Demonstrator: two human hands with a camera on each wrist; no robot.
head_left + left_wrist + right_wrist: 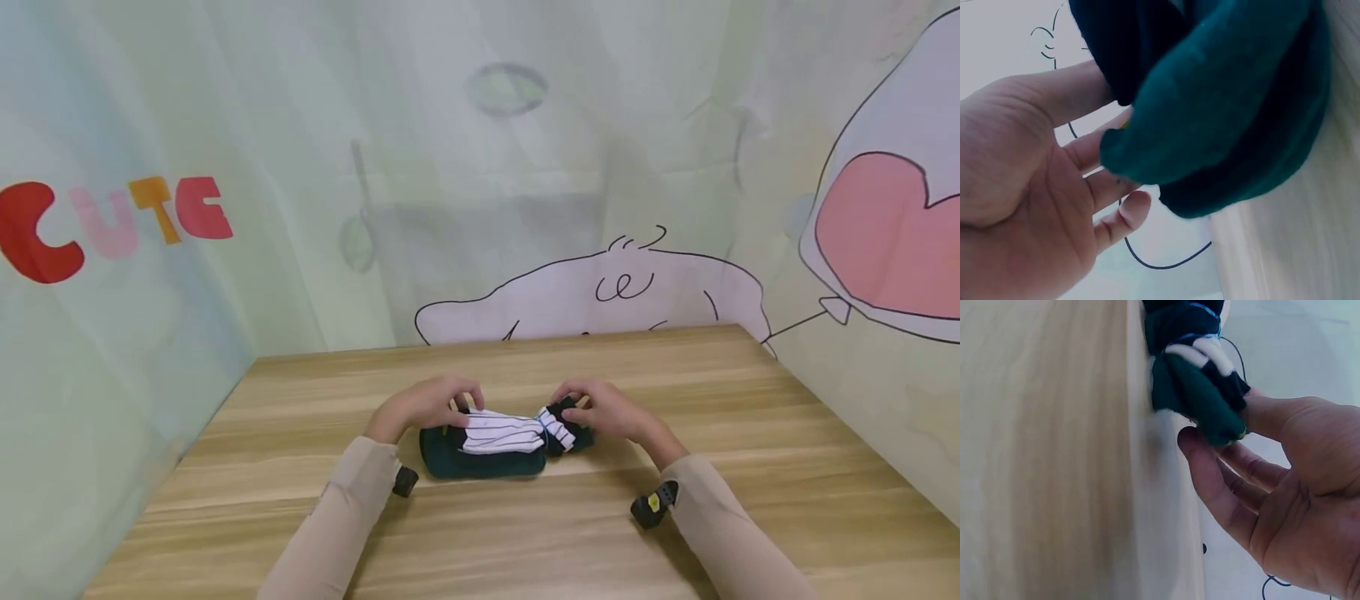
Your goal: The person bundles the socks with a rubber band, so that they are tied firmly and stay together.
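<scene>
A bundle of socks lies on the table, a white one with thin dark stripes [501,433] on top of a dark green one [480,465]. A thin light blue tie [542,423] cinches the bundle near its right end. My left hand [429,403] pinches the left end, its thumb over the dark cloth; in the left wrist view a green fold [1210,100] covers its fingertips. My right hand [609,408] pinches the short gathered end beyond the tie. The right wrist view shows the green tip [1204,400] between thumb and fingers, with the lowest finger free.
The wood-grain table [480,542] extends on every side of the bundle. Behind it hangs a printed cloth backdrop [480,167] with cartoon drawings, close to the table's far edge. Black wrist cameras [651,507] sit strapped at both sleeves.
</scene>
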